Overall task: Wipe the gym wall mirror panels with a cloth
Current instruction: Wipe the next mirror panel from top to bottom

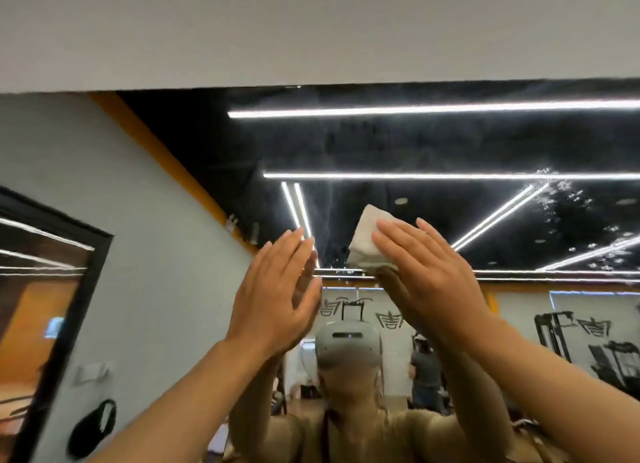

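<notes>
The wall mirror [433,143] fills the view ahead and reflects a dark ceiling with strip lights. A folded white cloth [367,238] lies flat on the glass near the middle. My right hand [429,272] presses it to the mirror with straight fingers, the palm over the cloth's lower right part. My left hand [273,296] is raised to the left of the cloth with its fingers straight, flat against or very near the glass, and holds nothing. Wet specks [575,213] dot the mirror at the upper right.
A white wall band [311,29] runs above the mirror's top edge. The reflection shows a person wearing a headset [348,348], a dark-framed doorway [48,289] at left, gym machines [588,344] at right and another person [424,369] far back.
</notes>
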### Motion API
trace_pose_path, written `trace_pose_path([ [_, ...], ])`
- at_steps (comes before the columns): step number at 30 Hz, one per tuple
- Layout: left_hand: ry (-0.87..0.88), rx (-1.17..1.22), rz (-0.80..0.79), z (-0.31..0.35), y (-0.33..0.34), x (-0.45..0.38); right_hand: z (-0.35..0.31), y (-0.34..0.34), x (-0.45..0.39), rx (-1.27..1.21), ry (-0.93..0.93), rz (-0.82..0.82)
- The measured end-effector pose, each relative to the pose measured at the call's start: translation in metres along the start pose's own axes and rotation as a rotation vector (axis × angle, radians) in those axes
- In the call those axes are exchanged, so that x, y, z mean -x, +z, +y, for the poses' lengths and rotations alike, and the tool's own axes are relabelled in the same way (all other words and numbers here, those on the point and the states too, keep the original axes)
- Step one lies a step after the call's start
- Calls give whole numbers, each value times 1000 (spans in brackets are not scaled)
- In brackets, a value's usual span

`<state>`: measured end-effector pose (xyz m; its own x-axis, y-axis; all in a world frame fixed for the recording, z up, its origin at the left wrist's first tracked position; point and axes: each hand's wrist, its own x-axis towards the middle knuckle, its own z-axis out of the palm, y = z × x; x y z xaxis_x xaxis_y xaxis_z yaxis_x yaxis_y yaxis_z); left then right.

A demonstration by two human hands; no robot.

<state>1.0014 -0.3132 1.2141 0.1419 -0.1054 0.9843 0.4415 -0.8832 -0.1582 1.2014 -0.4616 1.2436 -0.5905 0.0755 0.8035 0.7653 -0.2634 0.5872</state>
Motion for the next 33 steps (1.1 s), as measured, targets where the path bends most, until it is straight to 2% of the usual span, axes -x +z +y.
trace_pose_path([
  [5, -45, -7, 123, -14, -6, -86, 41, 9, -79, 99, 57, 52],
  [11, -87, -62, 106, -28, -5, -159, 62, 24, -155, 88, 186, 90],
  [15, -146, 6, 133, -35, -1, -196, 73, 39, -210, 68, 296, 18],
  [22, -116, -58, 135, -41, 3, -204, 83, 65, -280, -19, 274, -193],
  [27, -106, -80, 136, -41, 3, -201, 80, 74, -290, 11, 196, -377],
  [33, -85, -77, 132, -47, 5, -203, 141, 50, -256, 75, 194, -415],
])
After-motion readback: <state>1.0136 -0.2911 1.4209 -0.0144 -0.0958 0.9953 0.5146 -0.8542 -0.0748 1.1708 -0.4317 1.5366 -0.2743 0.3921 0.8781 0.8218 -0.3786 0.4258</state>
